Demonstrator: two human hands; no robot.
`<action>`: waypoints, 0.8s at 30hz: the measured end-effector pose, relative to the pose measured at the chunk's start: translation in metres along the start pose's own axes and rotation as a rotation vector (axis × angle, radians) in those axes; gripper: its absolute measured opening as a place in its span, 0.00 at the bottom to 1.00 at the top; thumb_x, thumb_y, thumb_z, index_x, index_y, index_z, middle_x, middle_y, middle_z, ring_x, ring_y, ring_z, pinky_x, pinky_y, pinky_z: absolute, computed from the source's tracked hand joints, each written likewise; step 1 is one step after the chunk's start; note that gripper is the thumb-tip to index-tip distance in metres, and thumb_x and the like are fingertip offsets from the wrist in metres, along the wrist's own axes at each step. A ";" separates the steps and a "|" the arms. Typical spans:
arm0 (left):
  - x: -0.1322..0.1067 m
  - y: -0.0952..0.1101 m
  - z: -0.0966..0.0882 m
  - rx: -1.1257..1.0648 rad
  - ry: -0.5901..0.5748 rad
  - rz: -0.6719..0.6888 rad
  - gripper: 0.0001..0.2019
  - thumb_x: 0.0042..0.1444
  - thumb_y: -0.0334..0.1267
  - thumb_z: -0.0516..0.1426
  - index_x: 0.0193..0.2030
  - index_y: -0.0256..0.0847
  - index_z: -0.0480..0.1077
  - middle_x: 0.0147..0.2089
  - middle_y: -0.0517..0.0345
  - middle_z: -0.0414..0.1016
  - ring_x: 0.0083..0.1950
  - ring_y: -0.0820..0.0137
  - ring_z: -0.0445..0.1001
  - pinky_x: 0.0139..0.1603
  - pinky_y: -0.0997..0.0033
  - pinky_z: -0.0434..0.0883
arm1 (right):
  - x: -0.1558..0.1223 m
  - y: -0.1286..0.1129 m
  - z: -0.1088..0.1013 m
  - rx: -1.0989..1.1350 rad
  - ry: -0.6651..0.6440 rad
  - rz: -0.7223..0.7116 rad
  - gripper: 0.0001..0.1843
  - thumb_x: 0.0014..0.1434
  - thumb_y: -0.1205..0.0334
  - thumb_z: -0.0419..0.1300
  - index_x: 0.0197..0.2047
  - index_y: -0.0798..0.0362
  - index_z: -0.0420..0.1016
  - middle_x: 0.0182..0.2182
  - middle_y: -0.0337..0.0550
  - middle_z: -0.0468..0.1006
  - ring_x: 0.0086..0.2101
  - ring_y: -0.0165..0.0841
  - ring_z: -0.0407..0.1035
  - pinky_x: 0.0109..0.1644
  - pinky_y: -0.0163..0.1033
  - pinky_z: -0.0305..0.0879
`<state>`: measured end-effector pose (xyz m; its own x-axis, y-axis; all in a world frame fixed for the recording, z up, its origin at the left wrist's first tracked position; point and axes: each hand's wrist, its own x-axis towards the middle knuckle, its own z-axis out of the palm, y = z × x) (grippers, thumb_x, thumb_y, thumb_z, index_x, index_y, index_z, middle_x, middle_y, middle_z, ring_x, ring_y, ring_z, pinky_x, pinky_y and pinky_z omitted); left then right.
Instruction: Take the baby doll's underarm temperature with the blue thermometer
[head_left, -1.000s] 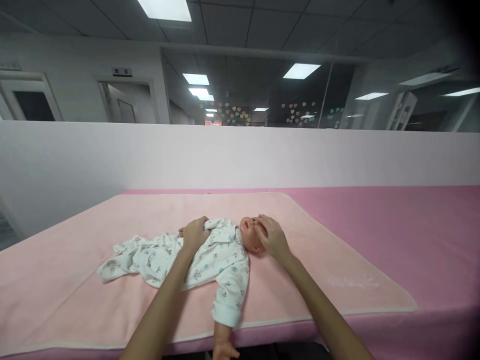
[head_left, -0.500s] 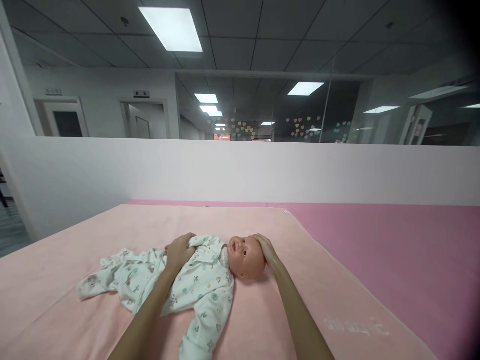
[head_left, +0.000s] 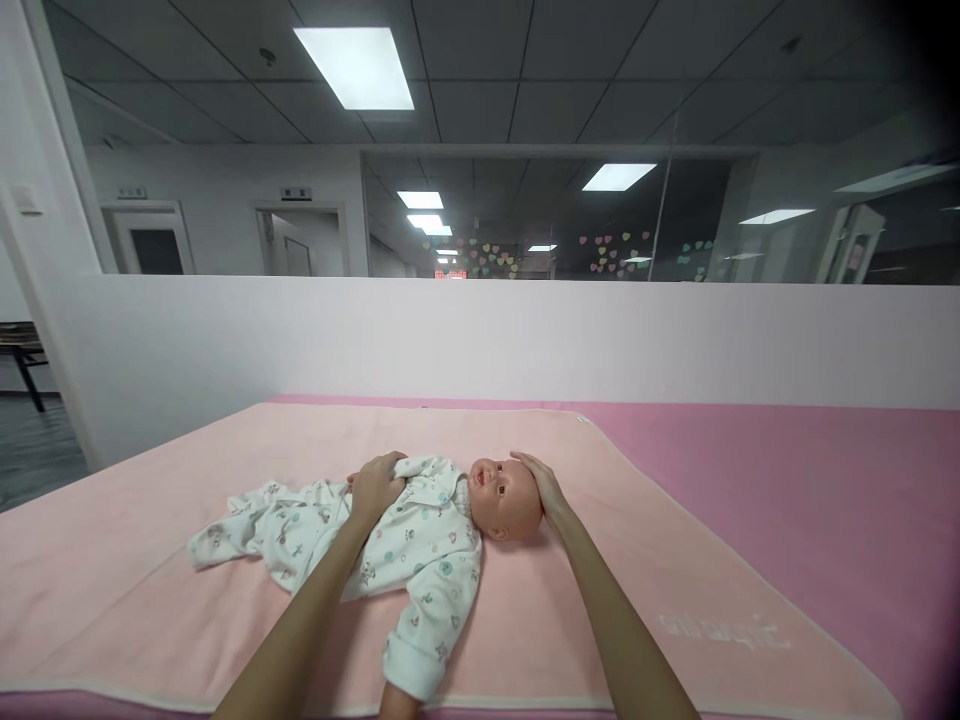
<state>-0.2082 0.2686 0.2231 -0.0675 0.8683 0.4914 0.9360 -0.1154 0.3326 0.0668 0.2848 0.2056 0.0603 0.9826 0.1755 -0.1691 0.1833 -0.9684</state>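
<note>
A baby doll lies on its back in a white printed outfit, head to the right and legs to the left. My left hand is wrapped over its far sleeve, where a bit of the doll's hand pokes out beside mine. Part of that grip is hidden behind my own hand. Against the crown of the doll's head rests my right hand, fingers stretched out and together along the curve. The doll's near arm points toward me, its hand cut off by the frame's lower edge.
Under the doll is a peach mat with a pale border, spread over a pink surface. A low white wall with glass above runs along the back. Far left, a dark-legged table stands beyond an opening.
The view has shifted, so the doll and both hands appear slightly higher and further right. The mat's near edge now shows. Both hands keep their places on the doll.
</note>
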 end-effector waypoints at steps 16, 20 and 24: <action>0.003 -0.006 0.006 0.019 0.044 0.062 0.16 0.41 0.32 0.48 0.39 0.45 0.67 0.37 0.59 0.72 0.41 0.67 0.68 0.42 0.72 0.60 | -0.006 -0.002 0.004 -0.091 -0.018 -0.086 0.16 0.45 0.53 0.53 0.31 0.56 0.73 0.34 0.43 0.76 0.39 0.34 0.67 0.48 0.39 0.61; 0.003 -0.007 0.006 0.014 0.048 0.074 0.17 0.41 0.31 0.48 0.39 0.45 0.67 0.37 0.59 0.72 0.41 0.67 0.67 0.42 0.71 0.60 | -0.007 -0.003 0.003 -0.125 0.083 -0.116 0.22 0.45 0.53 0.54 0.43 0.53 0.70 0.47 0.43 0.69 0.48 0.34 0.61 0.52 0.38 0.57; 0.003 -0.010 0.009 0.002 0.063 0.090 0.17 0.41 0.31 0.48 0.39 0.46 0.66 0.38 0.60 0.71 0.41 0.67 0.67 0.42 0.71 0.60 | -0.010 -0.005 0.003 -0.097 0.169 -0.063 0.27 0.44 0.53 0.56 0.49 0.49 0.64 0.54 0.42 0.61 0.50 0.34 0.60 0.48 0.35 0.61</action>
<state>-0.2144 0.2771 0.2142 -0.0048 0.8222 0.5692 0.9400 -0.1904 0.2829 0.0637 0.2737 0.2093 0.2331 0.9492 0.2116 -0.0647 0.2322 -0.9705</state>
